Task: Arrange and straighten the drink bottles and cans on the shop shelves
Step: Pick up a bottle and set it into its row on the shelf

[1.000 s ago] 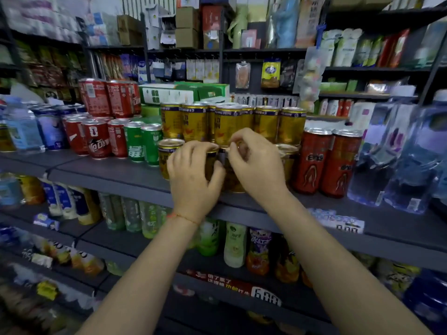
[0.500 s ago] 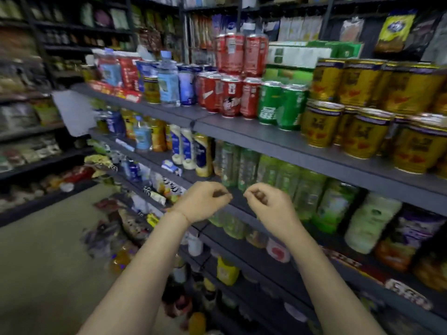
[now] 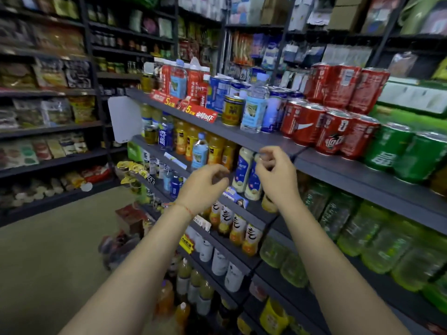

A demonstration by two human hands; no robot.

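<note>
Before the drink shelf (image 3: 333,170), left hand (image 3: 205,187) and right hand (image 3: 275,175) hover with fingers loosely curled, holding nothing, below red cans (image 3: 329,128).

Glossy metal red cans (image 3: 312,125) and green cans (image 3: 387,148), clear shiny plastic water bottle (image 3: 254,110), on matt smooth dark grey shelf (image 3: 338,165); paper price strip (image 3: 191,108).

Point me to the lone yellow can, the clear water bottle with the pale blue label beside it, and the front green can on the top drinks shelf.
Lone yellow can (image 3: 232,110): head view, label face.
Clear water bottle with pale blue label (image 3: 253,112): head view, label.
Front green can (image 3: 384,148): head view, side wall.
</note>
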